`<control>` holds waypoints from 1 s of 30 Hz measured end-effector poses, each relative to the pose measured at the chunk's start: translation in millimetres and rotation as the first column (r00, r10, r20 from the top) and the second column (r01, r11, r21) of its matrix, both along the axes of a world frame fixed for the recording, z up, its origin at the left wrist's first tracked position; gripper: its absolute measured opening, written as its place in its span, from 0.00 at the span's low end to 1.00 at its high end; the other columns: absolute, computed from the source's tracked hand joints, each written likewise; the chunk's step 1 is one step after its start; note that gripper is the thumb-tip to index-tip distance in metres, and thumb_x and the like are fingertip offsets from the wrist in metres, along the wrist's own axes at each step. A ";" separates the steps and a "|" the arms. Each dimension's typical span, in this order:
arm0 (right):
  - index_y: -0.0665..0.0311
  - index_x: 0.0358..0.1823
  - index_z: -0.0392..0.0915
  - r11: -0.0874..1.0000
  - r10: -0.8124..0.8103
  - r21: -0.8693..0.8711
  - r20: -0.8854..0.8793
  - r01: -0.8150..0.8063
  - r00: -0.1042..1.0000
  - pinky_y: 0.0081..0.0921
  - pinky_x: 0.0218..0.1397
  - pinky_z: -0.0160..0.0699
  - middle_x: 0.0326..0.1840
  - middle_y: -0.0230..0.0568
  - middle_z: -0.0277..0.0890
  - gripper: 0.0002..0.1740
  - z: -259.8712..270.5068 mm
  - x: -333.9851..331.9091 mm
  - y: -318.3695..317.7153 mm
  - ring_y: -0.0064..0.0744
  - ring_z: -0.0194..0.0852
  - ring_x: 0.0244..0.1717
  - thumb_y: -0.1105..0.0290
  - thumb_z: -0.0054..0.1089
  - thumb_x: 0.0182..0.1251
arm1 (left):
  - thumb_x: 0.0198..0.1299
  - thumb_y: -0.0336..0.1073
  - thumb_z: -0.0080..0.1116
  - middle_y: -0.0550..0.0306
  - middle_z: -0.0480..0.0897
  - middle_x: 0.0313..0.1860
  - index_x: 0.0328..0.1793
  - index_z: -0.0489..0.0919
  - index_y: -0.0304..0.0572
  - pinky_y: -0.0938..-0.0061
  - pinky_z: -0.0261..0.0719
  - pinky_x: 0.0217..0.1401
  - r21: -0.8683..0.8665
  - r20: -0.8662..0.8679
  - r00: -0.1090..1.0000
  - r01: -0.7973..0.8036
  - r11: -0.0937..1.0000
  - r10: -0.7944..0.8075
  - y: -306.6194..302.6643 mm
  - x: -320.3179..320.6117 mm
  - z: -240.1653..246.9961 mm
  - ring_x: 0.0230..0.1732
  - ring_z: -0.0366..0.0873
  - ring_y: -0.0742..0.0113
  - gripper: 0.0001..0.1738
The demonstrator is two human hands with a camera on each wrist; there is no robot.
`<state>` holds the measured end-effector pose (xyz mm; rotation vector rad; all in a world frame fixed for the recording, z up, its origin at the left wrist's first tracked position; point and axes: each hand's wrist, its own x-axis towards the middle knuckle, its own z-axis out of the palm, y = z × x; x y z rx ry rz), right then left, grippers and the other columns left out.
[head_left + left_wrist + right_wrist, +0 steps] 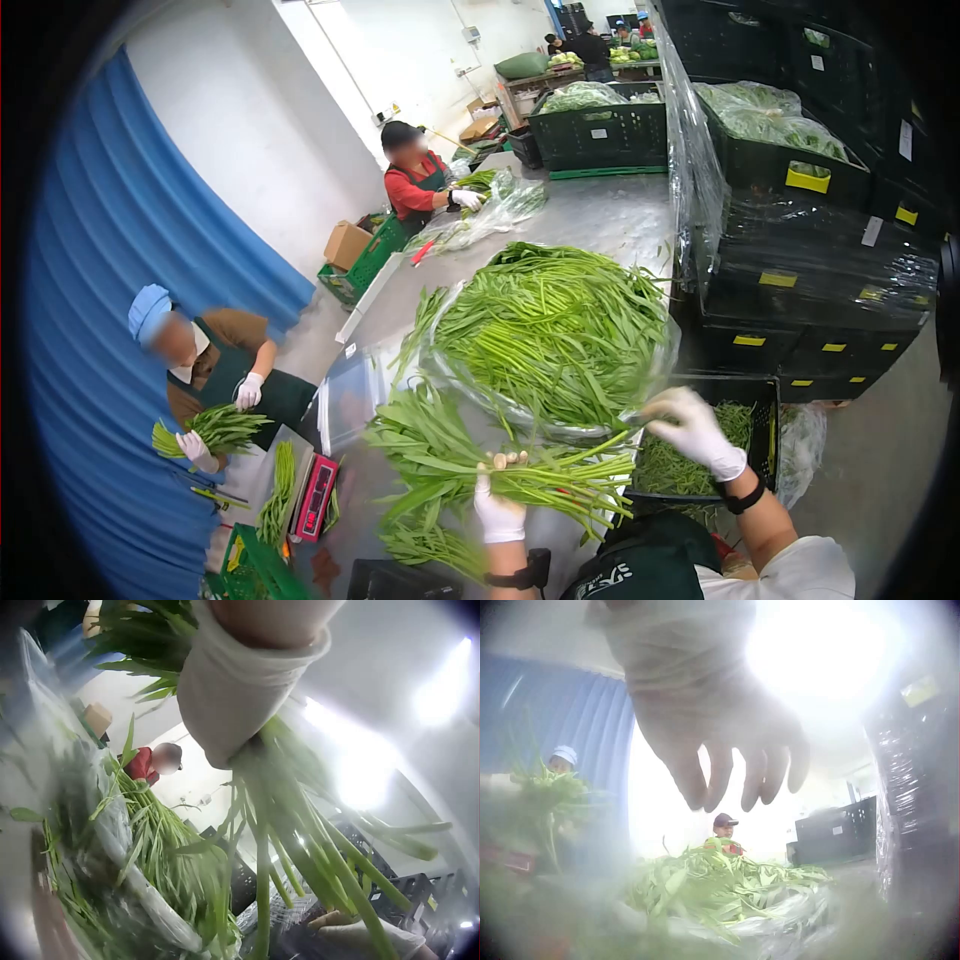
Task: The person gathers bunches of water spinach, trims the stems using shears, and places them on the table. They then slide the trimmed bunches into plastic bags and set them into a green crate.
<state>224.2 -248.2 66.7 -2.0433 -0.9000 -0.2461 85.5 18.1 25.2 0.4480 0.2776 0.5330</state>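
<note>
My gloved left hand (500, 510) grips a bunch of leafy water spinach (560, 475) around its stems. Leaves fan out to the left and cut stem ends point right. In the left wrist view, thick pale stems (322, 855) stick out below the glove. Over the right edge of the big heap of greens (555, 330), which sits in a clear plastic bag, hovers my gloved right hand (695, 430), blurred. Its fingers hang apart with nothing between them in the right wrist view. More loose greens (430, 545) lie under the held bunch.
A black crate (770, 440) of thin green stalks stands at the right, below stacked wrapped crates (810, 270). A red scale (315, 497) is at the left. One person (215, 370) holds greens there; another (415, 180) works at the far table side.
</note>
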 end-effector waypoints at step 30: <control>0.54 0.43 0.79 0.969 0.111 -0.245 0.424 -0.004 0.899 0.27 0.37 0.68 0.21 0.28 0.67 0.14 -11.8 -22.6 42.7 0.30 0.70 0.25 0.72 0.56 0.54 | 0.67 0.40 0.51 0.59 0.71 0.33 0.47 0.70 0.41 0.55 0.66 0.68 0.145 0.061 0.997 0.036 0.989 -0.045 -37.4 16.6 22.6 0.46 0.71 0.61 0.11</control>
